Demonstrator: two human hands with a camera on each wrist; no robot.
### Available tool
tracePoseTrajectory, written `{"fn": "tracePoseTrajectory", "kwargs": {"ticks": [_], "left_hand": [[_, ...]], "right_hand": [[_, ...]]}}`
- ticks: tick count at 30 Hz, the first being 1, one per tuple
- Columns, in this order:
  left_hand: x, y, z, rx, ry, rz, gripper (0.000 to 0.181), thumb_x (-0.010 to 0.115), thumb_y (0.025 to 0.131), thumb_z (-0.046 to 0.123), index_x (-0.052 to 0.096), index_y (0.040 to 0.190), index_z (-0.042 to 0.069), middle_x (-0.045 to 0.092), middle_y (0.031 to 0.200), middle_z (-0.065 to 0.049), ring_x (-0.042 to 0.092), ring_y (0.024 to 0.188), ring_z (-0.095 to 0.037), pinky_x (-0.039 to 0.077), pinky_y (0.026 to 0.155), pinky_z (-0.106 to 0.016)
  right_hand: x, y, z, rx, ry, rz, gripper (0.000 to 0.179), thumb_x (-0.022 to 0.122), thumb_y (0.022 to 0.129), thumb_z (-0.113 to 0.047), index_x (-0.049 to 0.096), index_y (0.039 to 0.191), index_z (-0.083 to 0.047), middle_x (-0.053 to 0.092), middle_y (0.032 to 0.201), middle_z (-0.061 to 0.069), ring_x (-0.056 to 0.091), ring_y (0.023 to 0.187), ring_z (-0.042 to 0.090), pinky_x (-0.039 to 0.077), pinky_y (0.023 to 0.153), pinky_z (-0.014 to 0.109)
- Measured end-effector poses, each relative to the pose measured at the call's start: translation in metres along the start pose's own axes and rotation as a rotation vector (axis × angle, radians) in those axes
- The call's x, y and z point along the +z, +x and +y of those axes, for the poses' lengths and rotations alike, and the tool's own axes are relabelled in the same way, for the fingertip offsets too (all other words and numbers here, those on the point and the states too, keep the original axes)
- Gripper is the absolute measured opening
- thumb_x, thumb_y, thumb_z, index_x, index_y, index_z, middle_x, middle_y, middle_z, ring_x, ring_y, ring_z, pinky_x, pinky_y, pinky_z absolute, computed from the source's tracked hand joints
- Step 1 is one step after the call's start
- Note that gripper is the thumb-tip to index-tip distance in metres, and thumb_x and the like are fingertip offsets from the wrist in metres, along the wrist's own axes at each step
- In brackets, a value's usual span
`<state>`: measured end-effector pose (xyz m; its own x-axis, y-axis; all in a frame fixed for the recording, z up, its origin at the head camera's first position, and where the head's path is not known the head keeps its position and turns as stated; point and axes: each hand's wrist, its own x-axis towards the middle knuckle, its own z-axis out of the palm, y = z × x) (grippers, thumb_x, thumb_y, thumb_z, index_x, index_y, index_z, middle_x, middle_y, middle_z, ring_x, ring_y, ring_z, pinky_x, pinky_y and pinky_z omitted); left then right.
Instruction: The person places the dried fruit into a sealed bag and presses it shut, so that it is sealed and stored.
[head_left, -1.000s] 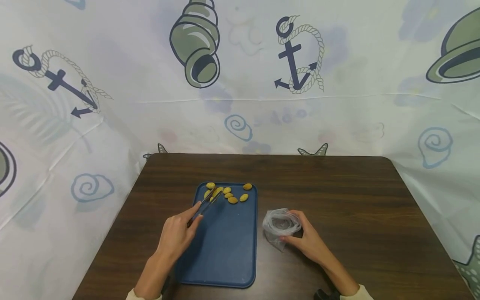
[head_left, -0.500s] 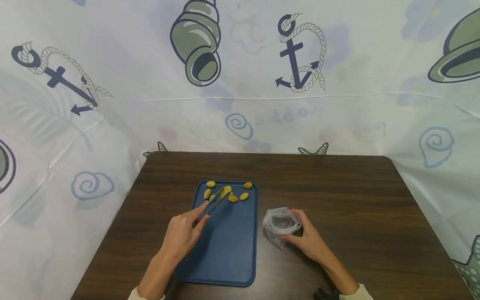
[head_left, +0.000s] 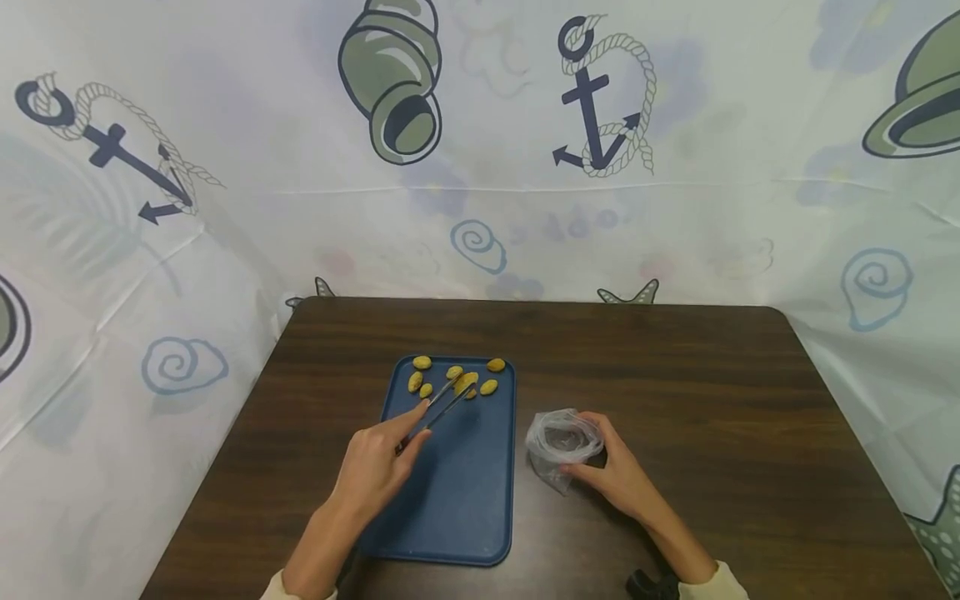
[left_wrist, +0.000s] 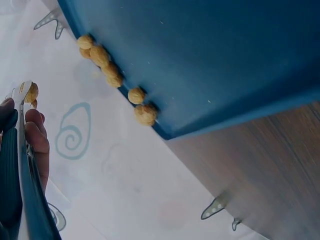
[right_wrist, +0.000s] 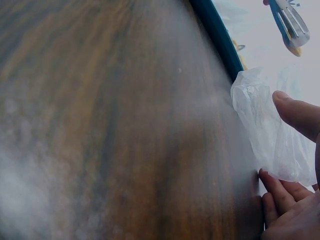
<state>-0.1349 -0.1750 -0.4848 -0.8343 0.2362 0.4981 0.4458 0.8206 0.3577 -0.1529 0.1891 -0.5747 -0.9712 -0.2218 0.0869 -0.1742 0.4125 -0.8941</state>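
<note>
My left hand [head_left: 371,471] holds a pair of metal tongs [head_left: 448,407] with blue on the handle, seen in the left wrist view. Between the tong tips is a yellow-brown, nut-like piece [head_left: 466,381], raised over the far part of a blue tray [head_left: 450,508]. Several similar pieces [left_wrist: 106,62] lie along the tray's far end. To the right of the tray, my right hand [head_left: 622,479] grips a clear plastic bag [head_left: 551,454], thumb and fingers on opposite sides of its round, open mouth. Part of that hand is cut off in the right wrist view.
The tray lies on a dark wood table [head_left: 675,383], its raised rim running beside the bag. Behind the table hangs a white cloth [head_left: 517,150] printed with anchors and shells. A black object [head_left: 652,585] sits by the right sleeve.
The left hand and tongs have shifted rightward over the tray's far end, with the piece between the tips. The right hand keeps its grip on the bag; the whole view has tilted slightly.
</note>
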Motion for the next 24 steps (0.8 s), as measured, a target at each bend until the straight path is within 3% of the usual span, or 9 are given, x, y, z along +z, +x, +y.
{"fn": "tracePoseTrajectory", "kwargs": {"ticks": [15, 21, 24], "left_hand": [[0.006, 0.005, 0.013, 0.027, -0.046, -0.007, 0.045, 0.084, 0.086, 0.013, 0.073, 0.129, 0.008, 0.081, 0.099, -0.009, 0.05, 0.058, 0.001, 0.043, 0.055, -0.019], [0.009, 0.008, 0.019, 0.055, -0.041, -0.013, 0.045, 0.084, 0.086, 0.015, 0.073, 0.13, 0.009, 0.08, 0.109, -0.008, 0.064, 0.066, -0.004, 0.051, 0.059, -0.023], [0.01, 0.008, 0.023, 0.07, -0.045, -0.014, 0.045, 0.084, 0.086, 0.015, 0.073, 0.129, 0.009, 0.081, 0.103, -0.006, 0.063, 0.064, -0.004, 0.051, 0.058, -0.022]], "right_hand": [[0.001, 0.002, 0.0, 0.017, -0.013, 0.009, 0.076, 0.089, 0.081, -0.036, 0.046, 0.143, -0.027, 0.058, 0.141, 0.004, 0.053, 0.129, 0.028, 0.038, 0.11, 0.061], [-0.001, 0.001, -0.002, 0.019, -0.009, 0.013, 0.078, 0.09, 0.08, -0.034, 0.046, 0.143, -0.026, 0.057, 0.143, 0.005, 0.053, 0.131, 0.028, 0.037, 0.111, 0.062], [-0.001, 0.0, -0.003, 0.023, -0.005, 0.012, 0.078, 0.091, 0.079, -0.033, 0.046, 0.143, -0.025, 0.057, 0.144, 0.006, 0.052, 0.131, 0.028, 0.036, 0.111, 0.062]]}}
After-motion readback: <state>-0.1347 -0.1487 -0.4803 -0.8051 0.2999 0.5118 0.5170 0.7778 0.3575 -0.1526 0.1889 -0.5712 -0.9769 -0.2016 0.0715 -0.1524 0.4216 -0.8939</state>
